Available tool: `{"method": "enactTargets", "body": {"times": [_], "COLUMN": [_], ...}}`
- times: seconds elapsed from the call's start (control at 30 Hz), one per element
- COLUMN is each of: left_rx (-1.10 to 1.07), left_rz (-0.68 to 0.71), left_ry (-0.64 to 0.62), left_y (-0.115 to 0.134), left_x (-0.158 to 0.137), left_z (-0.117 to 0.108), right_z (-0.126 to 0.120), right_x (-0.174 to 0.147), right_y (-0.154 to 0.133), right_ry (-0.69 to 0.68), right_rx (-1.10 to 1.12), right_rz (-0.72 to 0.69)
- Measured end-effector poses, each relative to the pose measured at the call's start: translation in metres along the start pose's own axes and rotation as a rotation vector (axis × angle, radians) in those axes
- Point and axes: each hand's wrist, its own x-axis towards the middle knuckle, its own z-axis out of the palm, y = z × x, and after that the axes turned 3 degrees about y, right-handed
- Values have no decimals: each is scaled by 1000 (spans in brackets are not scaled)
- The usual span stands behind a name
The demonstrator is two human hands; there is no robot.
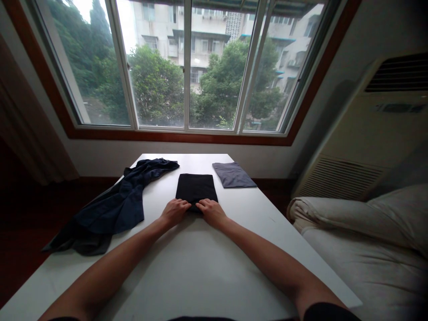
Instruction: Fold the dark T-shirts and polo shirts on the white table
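Observation:
A black piece of clothing [196,186], folded into a neat rectangle, lies flat on the white table in front of me. My left hand [175,211] is closed on its near edge at the left, fingers bent over the top of the cloth. At the right part of that same edge, my right hand [211,211] grips likewise, its fingertips close to those of the left. The thumbs and the cloth beneath the fingers are largely hidden. Which kind of garment it is, I cannot tell.
Crumpled dark navy clothing [115,207] lies along the table's left side and hangs over the edge. A folded grey cloth [234,174] rests at the far right of the white table [197,272]. A beige sofa [364,240] stands to the right, below an air conditioner [364,129].

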Motion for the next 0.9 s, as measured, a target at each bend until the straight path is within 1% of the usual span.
{"method": "enactTargets", "body": {"times": [0.2,0.37,0.43,0.5,0.57,0.67,0.8,0.9], "left_rx": [-20,-83,-137,-225,-350,-514,-663,-809], "left_rz": [-79,-216,-273,-304,-304,-276,-256,-209], "left_ry": [-9,-36,-11,63,166,337,537,631], "left_y": [-20,-36,-41,-45,-48,-45,-28,-12], "left_x": [-4,-7,-6,-3,2,14,38,64], "left_z": [0,-5,-12,-22,-35,-63,-109,-147], "right_z": [-8,-26,-36,-48,-63,-92,-145,-189], "right_x": [-3,-6,-6,-4,-3,-4,-11,-18], "right_y": [21,38,46,55,66,81,91,91], "right_ry": [-33,-107,-113,-65,23,180,388,473], "right_rx": [3,7,61,159,288,515,784,931], "right_rz": [168,300,338,363,367,317,271,239]}}
